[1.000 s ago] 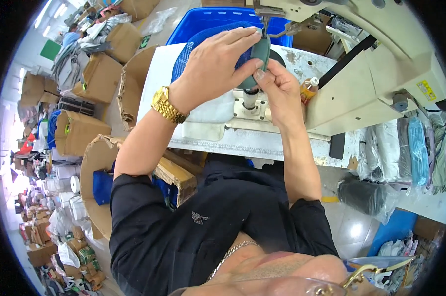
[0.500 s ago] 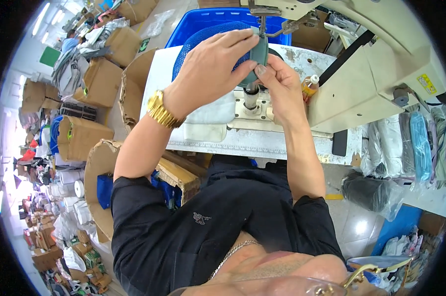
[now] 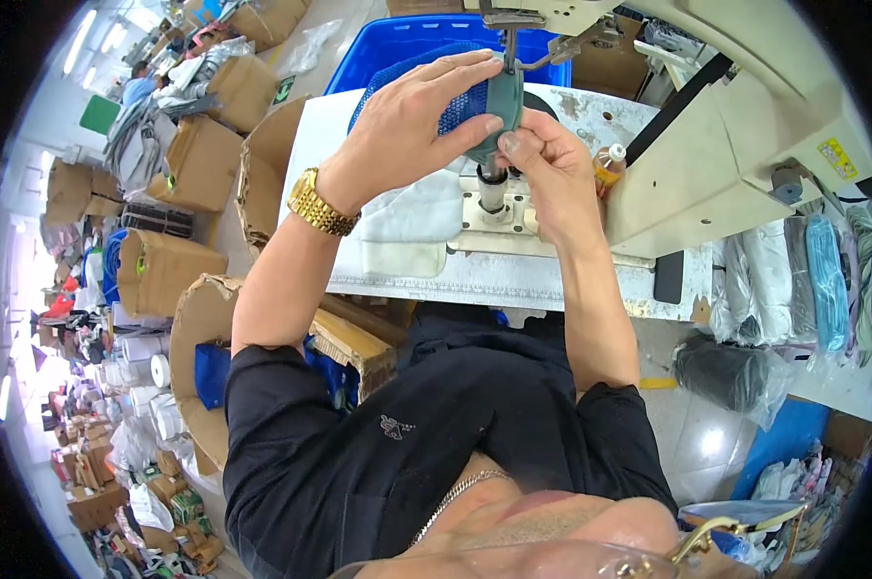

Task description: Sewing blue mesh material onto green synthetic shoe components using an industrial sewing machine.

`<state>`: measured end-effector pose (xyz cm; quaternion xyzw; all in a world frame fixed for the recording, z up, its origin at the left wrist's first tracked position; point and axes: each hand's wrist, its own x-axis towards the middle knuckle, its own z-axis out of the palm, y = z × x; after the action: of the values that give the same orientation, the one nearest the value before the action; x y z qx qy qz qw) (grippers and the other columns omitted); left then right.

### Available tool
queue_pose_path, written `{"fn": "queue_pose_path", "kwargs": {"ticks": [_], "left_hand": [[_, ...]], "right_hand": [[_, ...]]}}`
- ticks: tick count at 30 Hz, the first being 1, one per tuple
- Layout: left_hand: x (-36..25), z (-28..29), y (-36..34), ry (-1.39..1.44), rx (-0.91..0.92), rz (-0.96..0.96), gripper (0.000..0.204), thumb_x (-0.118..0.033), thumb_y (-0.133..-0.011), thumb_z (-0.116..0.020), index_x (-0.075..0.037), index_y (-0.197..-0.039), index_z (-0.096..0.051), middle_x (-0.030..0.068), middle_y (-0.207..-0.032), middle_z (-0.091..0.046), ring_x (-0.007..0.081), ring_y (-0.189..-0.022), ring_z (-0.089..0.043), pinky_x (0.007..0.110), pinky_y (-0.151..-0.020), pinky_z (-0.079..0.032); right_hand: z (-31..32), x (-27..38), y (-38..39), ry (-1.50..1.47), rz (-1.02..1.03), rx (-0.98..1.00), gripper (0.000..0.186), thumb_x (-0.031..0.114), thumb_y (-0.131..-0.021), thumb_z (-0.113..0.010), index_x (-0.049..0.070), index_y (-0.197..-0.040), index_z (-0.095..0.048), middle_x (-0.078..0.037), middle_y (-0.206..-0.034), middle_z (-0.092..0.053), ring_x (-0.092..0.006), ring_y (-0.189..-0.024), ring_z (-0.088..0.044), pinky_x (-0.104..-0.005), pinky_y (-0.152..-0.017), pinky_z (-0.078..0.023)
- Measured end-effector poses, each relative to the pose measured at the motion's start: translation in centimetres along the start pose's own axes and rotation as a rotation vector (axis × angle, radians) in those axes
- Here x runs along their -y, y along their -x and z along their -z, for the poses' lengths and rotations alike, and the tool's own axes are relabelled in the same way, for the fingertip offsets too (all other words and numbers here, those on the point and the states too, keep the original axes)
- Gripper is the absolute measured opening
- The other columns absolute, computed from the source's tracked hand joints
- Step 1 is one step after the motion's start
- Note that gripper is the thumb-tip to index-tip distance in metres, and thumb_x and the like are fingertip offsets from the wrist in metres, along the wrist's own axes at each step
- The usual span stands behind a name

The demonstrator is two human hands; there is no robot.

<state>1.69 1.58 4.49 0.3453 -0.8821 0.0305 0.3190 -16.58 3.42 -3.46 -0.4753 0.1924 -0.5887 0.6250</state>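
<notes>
Basically both hands pinch-grip the blue mesh shoe upper (image 3: pixel 460 101) on the sewing machine (image 3: pixel 725 145) post, right under its needle: left hand (image 3: pixel 407 125) cupped over top, right hand (image 3: pixel 542 159) gripping the teal edge; looks light, floppy, best held near the seam.

Two hands, the left hand (image 3: pixel 412 135) and the right hand (image 3: pixel 552 169), are at one blue-and-green shoe upper (image 3: pixel 489 106). One cream sewing machine (image 3: pixel 735 145), one blue plastic crate (image 3: pixel 397 53), one gold wristwatch (image 3: pixel 320 205), one small orange bottle (image 3: pixel 608 166) and one white work table (image 3: pixel 475 280). Cardboard boxes (image 3: pixel 209 145) at left: at least five, exact number unclear.
</notes>
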Motion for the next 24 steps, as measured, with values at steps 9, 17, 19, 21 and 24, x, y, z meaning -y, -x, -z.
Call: {"fn": "queue_pose_path", "kwargs": {"ticks": [9,17,19,21,24], "left_hand": [[0.7,-0.5,-0.6,0.044,0.014,0.013,0.048,-0.031,-0.09,-0.066,-0.006,-0.13,-0.058,0.0146,-0.129,-0.061,0.0325,-0.114,-0.061,0.038,-0.095,-0.049],[1.4,-0.7,-1.1,0.135,0.07,0.116,0.048,-0.033,-0.092,-0.064,-0.004,-0.129,-0.059,0.0174,-0.125,-0.063,0.0335,-0.111,-0.062,0.038,-0.094,-0.05],[1.7,-0.5,-1.3,0.123,0.101,0.105,0.048,-0.034,-0.093,-0.063,-0.004,-0.13,-0.058,0.0179,-0.126,-0.062,0.0338,-0.111,-0.062,0.038,-0.094,-0.05],[1.8,0.0,-1.4,0.111,0.131,0.094,0.049,-0.036,-0.094,-0.062,-0.004,-0.131,-0.058,0.0184,-0.127,-0.062,0.0341,-0.112,-0.062,0.038,-0.095,-0.049],[1.8,0.9,-1.7,-0.07,0.141,-0.047,0.051,-0.038,-0.095,-0.06,-0.004,-0.133,-0.056,0.0188,-0.129,-0.06,0.0345,-0.113,-0.061,0.039,-0.096,-0.049]], "right_hand": [[0.4,-0.1,-1.3,0.001,-0.002,-0.054,0.02,0.007,-0.092,-0.065,0.001,-0.111,-0.067,0.0,-0.088,-0.07,-0.0047,-0.075,-0.058,-0.0199,-0.069,-0.045],[0.9,-0.4,-2.1,-0.051,-0.003,-0.017,0.021,0.01,-0.092,-0.067,0.001,-0.11,-0.067,-0.002,-0.091,-0.071,-0.0051,-0.077,-0.061,-0.0199,-0.07,-0.047],[0.9,-0.6,-2.1,-0.047,0.003,-0.02,0.02,0.011,-0.092,-0.067,0.002,-0.11,-0.067,-0.002,-0.091,-0.071,-0.005,-0.077,-0.061,-0.0198,-0.07,-0.047],[0.7,-0.8,-2.1,-0.052,0.006,-0.013,0.019,0.012,-0.093,-0.067,0.001,-0.108,-0.067,-0.002,-0.091,-0.071,-0.0048,-0.077,-0.061,-0.0199,-0.071,-0.047],[1.0,-1.7,-2.0,-0.135,0.004,0.036,0.017,0.013,-0.094,-0.066,0.002,-0.106,-0.067,-0.002,-0.092,-0.07,-0.0051,-0.079,-0.062,-0.0201,-0.072,-0.048]]}}
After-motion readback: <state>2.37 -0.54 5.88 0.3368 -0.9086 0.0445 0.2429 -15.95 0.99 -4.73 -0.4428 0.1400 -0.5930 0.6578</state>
